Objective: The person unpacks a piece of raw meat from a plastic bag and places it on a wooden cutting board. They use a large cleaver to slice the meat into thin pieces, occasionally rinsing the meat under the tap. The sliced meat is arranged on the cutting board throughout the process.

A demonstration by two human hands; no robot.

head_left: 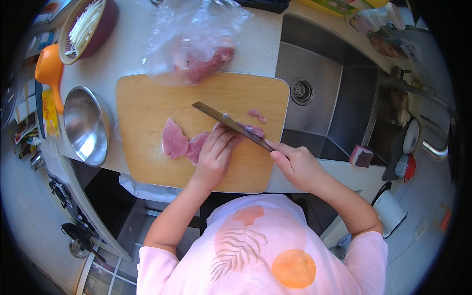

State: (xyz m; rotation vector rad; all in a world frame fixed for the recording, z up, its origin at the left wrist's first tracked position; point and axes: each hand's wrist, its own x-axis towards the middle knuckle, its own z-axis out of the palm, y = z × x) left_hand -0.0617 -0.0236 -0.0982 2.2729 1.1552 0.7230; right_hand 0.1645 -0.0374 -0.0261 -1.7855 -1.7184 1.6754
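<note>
A wooden cutting board [142, 113] lies on the counter in front of me. My right hand [297, 164] is closed round the handle of a kitchen knife [223, 119], whose blade slants up to the left across the raw meat. My left hand [215, 156] presses down on a piece of meat right beside the blade, fingers together. Part of that piece is hidden under the fingers and the knife. Pink slices of raw meat [174, 139] lie to the left of this hand. A small cut strip [256, 115] rests on the blade's far side.
Beyond the board, a clear plastic bag [196, 29] covers a larger chunk of meat [211, 65]. A metal bowl [86, 125], an orange ladle-like scoop [49, 66] and a basket [105, 29] of thin white strands stand left. The steel sink [314, 118] adjoins the board's right; a sponge [361, 156] sits on its near edge.
</note>
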